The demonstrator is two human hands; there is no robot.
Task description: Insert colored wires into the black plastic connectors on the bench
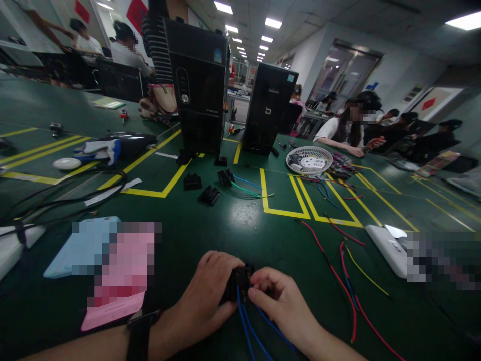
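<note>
Near the front of the green table, my left hand (pixel 210 286) is wrapped round a small black plastic socket block (pixel 242 277). Blue wires (pixel 245 321) run from the block down toward the lower edge of the view. Thumb and forefinger of my right hand (pixel 287 303) are pinched at the block's right side, on a blue wire (pixel 272 323) that trails out below them. The wire's end is hidden by the fingers and the block. A dark watch band (pixel 139 336) circles my left wrist.
Several similar black blocks (pixel 209 195) lie farther back, before two black computer towers (pixel 197 85). Loose red wires (pixel 338 273) are on the right, near a white device (pixel 391 250). Blue (pixel 75 250) and pink (pixel 112 313) flat items lie left. A white basket (pixel 308 159) stands behind; a person (pixel 347 125) sits beyond.
</note>
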